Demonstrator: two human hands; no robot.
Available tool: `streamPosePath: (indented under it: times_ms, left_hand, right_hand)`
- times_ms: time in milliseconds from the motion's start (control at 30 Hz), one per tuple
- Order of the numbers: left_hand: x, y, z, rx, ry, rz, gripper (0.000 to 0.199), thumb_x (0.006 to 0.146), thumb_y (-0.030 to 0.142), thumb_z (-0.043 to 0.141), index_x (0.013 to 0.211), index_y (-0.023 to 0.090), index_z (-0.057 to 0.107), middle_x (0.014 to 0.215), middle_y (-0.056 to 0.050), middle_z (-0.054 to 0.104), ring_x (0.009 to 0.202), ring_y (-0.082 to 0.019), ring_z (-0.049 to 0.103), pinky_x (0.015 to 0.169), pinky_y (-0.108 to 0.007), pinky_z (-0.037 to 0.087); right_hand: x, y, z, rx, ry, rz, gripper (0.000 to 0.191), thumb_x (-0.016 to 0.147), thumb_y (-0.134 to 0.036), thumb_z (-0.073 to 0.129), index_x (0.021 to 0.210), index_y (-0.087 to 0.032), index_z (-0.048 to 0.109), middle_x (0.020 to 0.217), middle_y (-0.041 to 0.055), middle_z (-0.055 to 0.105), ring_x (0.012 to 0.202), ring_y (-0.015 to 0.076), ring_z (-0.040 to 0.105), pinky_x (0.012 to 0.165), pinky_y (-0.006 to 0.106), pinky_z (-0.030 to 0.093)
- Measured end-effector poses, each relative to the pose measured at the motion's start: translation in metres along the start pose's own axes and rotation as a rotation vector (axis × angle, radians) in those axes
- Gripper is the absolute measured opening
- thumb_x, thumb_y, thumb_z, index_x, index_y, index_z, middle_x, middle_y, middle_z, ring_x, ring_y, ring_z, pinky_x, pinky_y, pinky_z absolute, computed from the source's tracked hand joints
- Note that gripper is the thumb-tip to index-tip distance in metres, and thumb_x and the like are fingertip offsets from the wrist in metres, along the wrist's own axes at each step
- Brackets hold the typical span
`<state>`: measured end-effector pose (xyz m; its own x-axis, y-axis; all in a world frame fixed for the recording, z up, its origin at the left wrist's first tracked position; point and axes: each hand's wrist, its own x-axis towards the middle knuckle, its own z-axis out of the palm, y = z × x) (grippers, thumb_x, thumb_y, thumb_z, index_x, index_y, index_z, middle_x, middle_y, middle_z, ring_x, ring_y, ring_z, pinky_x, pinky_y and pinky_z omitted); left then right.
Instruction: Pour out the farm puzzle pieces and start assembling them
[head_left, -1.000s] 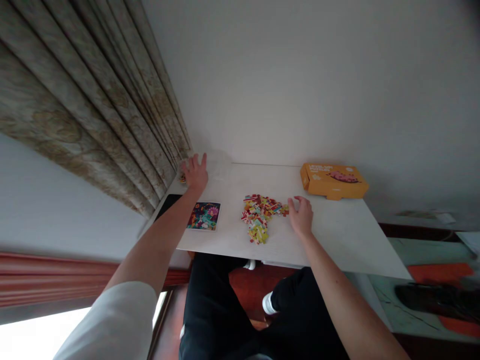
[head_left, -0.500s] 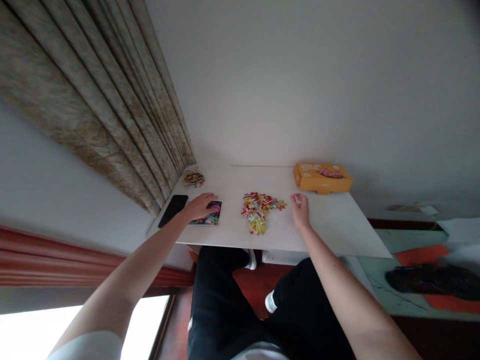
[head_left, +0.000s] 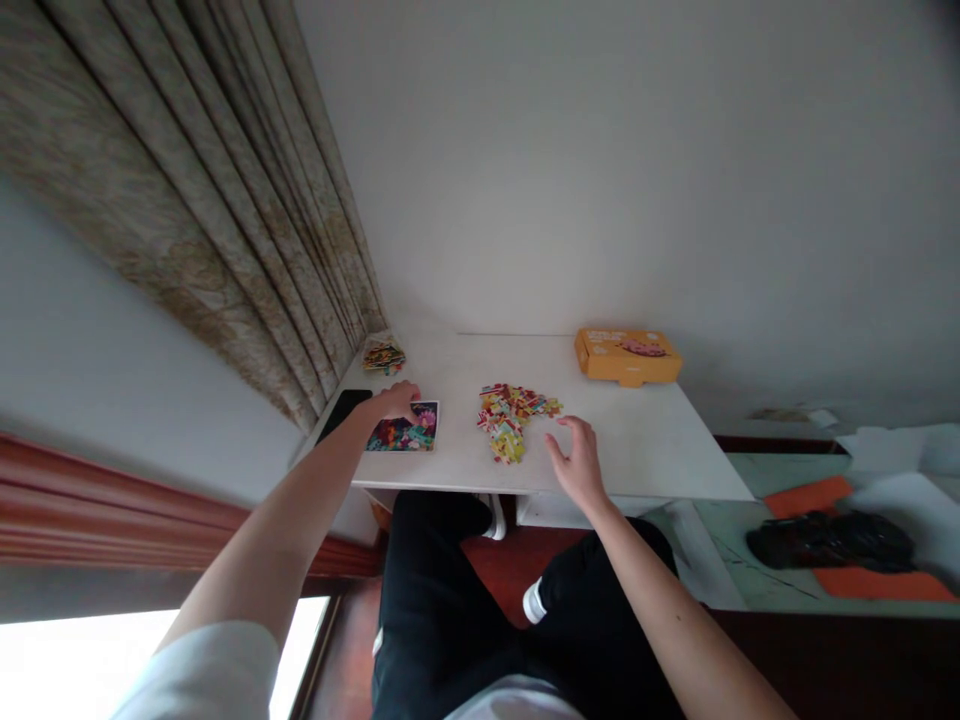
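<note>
My left hand (head_left: 396, 402) reaches over the upper left part of a colourful picture card (head_left: 409, 433) that lies on the white table. Its thumb stands apart from the fingers, and I see nothing between them. To the right of the card is a loose heap of jigsaw puzzle pieces (head_left: 510, 412), red, white and yellow-green. My right hand (head_left: 577, 462) hovers just right of the heap, thumb and curved fingers apart, holding nothing.
An orange box (head_left: 628, 357) stands at the back right of the table (head_left: 645, 450). At the back left is a clear bag of puzzle pieces (head_left: 384, 355). A black phone (head_left: 343, 408) lies partly behind my left arm. Curtains (head_left: 300, 250) hang on the left.
My right hand has moved left and nearer the table's front edge, and its fingers have spread. My left hand has shifted slightly back, uncovering more of the card. The view has turned a little.
</note>
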<state>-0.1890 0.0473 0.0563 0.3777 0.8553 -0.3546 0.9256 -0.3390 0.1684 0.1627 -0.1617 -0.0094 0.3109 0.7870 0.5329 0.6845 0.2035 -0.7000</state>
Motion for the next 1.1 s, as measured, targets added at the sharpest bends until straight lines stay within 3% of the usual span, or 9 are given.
streamPosePath:
  times_ms: [200, 333, 433, 500, 667, 800, 900, 1000, 1100]
  left_hand:
    - [-0.014, 0.004, -0.023, -0.159, 0.117, 0.067, 0.023, 0.08, 0.025, 0.068, 0.102, 0.021, 0.072, 0.105, -0.003, 0.076, 0.1, -0.024, 0.07, 0.087, -0.028, 0.052]
    - [-0.054, 0.026, -0.034, -0.208, 0.474, 0.178, 0.018, 0.094, 0.027, 0.058, 0.1, 0.02, 0.074, 0.104, -0.006, 0.076, 0.102, -0.023, 0.069, 0.094, -0.03, 0.052]
    - [-0.09, 0.055, -0.02, -0.107, 0.728, 0.306, 0.027, 0.103, 0.022, 0.048, 0.103, 0.02, 0.075, 0.109, -0.009, 0.075, 0.106, -0.023, 0.069, 0.097, -0.033, 0.052]
    - [-0.108, 0.072, -0.002, 0.02, 0.809, 0.374, 0.027, 0.102, 0.018, 0.049, 0.104, 0.021, 0.075, 0.107, -0.009, 0.076, 0.101, -0.023, 0.069, 0.093, -0.035, 0.054]
    - [-0.132, 0.091, 0.048, 0.25, 1.004, 0.536, 0.018, 0.099, 0.013, 0.059, 0.104, 0.02, 0.075, 0.1, -0.009, 0.076, 0.094, -0.025, 0.069, 0.086, -0.038, 0.055]
    - [-0.147, 0.092, 0.072, 0.269, 1.033, 0.6, 0.021, 0.099, 0.012, 0.059, 0.108, 0.022, 0.074, 0.101, -0.007, 0.077, 0.089, -0.022, 0.069, 0.083, -0.037, 0.053]
    - [-0.154, 0.087, 0.075, 0.151, 0.962, 0.6, 0.019, 0.101, 0.026, 0.063, 0.118, 0.023, 0.073, 0.107, -0.008, 0.076, 0.098, -0.024, 0.07, 0.091, -0.04, 0.054]
    - [-0.155, 0.075, 0.06, 0.022, 0.938, 0.465, 0.035, 0.1, 0.037, 0.065, 0.131, 0.021, 0.067, 0.122, -0.014, 0.073, 0.115, -0.029, 0.067, 0.102, -0.045, 0.051]
    - [-0.15, 0.06, 0.033, -0.09, 0.925, 0.242, 0.052, 0.096, 0.044, 0.067, 0.14, 0.017, 0.062, 0.138, -0.02, 0.066, 0.129, -0.036, 0.061, 0.112, -0.052, 0.045]
  right_hand:
    - [-0.011, -0.038, 0.006, 0.148, -0.122, 0.064, 0.028, 0.096, -0.053, 0.059, 0.101, -0.027, 0.065, 0.106, 0.012, 0.071, 0.107, 0.0328, 0.066, 0.1, 0.054, 0.052]
    - [-0.012, -0.072, 0.022, 0.508, -0.417, 0.31, 0.036, 0.093, -0.062, 0.065, 0.093, -0.026, 0.068, 0.09, 0.0079, 0.074, 0.085, 0.0286, 0.072, 0.08, 0.045, 0.06]
    - [-0.003, -0.099, 0.042, 0.881, -0.588, 0.531, 0.046, 0.082, -0.065, 0.078, 0.106, -0.026, 0.07, 0.108, 0.0079, 0.076, 0.092, 0.0271, 0.075, 0.072, 0.038, 0.062]
    - [0.006, -0.113, 0.056, 1.11, -0.642, 0.678, 0.057, 0.075, -0.063, 0.086, 0.115, -0.027, 0.068, 0.12, 0.0072, 0.074, 0.101, 0.0264, 0.075, 0.077, 0.038, 0.064]
    - [0.023, -0.125, 0.074, 1.44, -0.71, 0.885, 0.047, 0.08, -0.056, 0.085, 0.109, -0.026, 0.065, 0.11, 0.0027, 0.077, 0.096, 0.0217, 0.075, 0.083, 0.04, 0.065]
    - [0.023, -0.116, 0.077, 1.364, -0.715, 0.877, 0.043, 0.075, -0.028, 0.084, 0.113, -0.028, 0.065, 0.101, -0.0007, 0.078, 0.081, 0.0184, 0.073, 0.069, 0.032, 0.062]
    - [0.02, -0.11, 0.077, 1.26, -0.694, 0.844, 0.048, 0.071, -0.023, 0.079, 0.117, -0.029, 0.066, 0.092, -0.0021, 0.078, 0.073, 0.017, 0.07, 0.062, 0.028, 0.057]
    - [0.021, -0.109, 0.076, 1.164, -0.672, 0.758, 0.045, 0.072, -0.025, 0.078, 0.116, -0.03, 0.067, 0.096, -0.0029, 0.077, 0.08, 0.0177, 0.071, 0.07, 0.029, 0.057]
    - [0.026, -0.113, 0.077, 1.036, -0.677, 0.581, 0.043, 0.075, -0.035, 0.081, 0.116, -0.029, 0.068, 0.104, 0.0002, 0.077, 0.096, 0.0226, 0.072, 0.083, 0.034, 0.057]
